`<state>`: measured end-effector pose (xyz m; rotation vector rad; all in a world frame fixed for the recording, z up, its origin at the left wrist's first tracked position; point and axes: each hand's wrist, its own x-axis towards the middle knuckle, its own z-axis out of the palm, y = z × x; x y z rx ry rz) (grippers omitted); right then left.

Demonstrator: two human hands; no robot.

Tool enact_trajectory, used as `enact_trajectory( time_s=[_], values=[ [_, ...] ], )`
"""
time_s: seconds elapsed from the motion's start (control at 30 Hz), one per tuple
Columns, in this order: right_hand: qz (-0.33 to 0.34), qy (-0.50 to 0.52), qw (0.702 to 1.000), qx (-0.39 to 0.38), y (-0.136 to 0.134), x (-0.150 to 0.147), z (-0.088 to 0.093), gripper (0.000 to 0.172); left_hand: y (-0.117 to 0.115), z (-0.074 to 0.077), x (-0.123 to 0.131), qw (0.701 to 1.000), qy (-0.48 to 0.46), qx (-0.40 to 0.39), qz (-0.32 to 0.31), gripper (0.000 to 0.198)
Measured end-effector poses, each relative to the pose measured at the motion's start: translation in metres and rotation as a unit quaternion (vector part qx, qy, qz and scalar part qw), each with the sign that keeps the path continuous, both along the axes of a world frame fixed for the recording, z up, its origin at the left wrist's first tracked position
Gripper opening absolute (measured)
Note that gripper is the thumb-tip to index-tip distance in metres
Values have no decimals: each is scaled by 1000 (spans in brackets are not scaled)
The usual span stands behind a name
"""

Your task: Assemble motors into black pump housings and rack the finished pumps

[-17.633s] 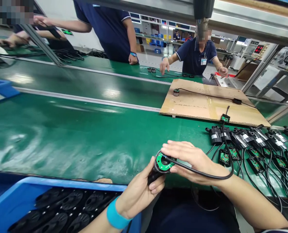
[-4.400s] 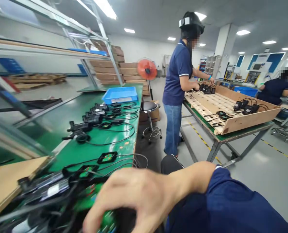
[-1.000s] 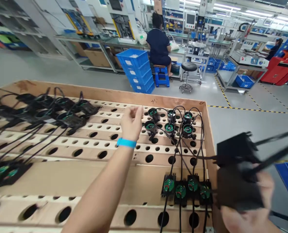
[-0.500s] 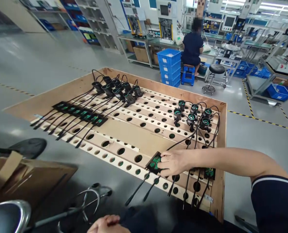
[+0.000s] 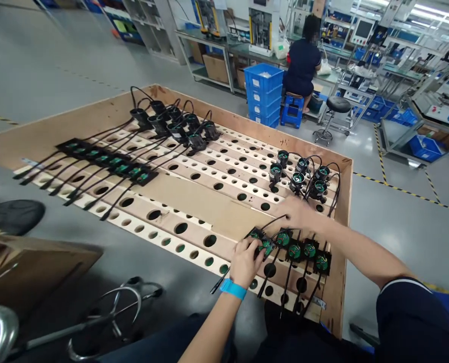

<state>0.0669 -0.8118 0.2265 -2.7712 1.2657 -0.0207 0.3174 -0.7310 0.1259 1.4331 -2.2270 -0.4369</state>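
Your left hand (image 5: 245, 262) is gripping a circuit-board housing (image 5: 265, 247); your right hand (image 5: 294, 213) is blurring, grip unreadable. Left-end housings (image 5: 117, 162) are lying aligned; right-end housings (image 5: 309, 249) are looking partly aligned.

You had open room over the cardboard strip (image 5: 201, 201) midway along the wooden tray (image 5: 265, 138), between two clusters of black housings (image 5: 177, 132). Looping cables (image 5: 338, 185) stood near your blurred right hand (image 5: 294, 214), and green-boarded boxes (image 5: 295, 251) hemmed in your left hand (image 5: 246, 259). The tray's raised right wall barred any low passage that way.
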Motion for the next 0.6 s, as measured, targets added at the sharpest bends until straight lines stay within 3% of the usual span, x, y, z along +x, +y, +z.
enact_trajectory(
  time_s=[0.1, 0.2, 0.43, 0.6],
  values=[
    [-239, 25, 970, -27, -19, -54, 22, 29, 5, 2, 3, 1000, -9, 10, 7, 13],
    [-358, 48, 932, -25, -34, -78, 25, 32, 3, 7, 8, 1000, -17, 25, 6, 14],
    [-424, 11, 905, 17, -43, -55, -7, 33, -11, 14, 3, 997, -66, 48, -8, 6],
    [-453, -96, 885, 58, -40, -50, -9, 31, -1, 29, 11, 997, -74, 14, -22, 6]
  ],
)
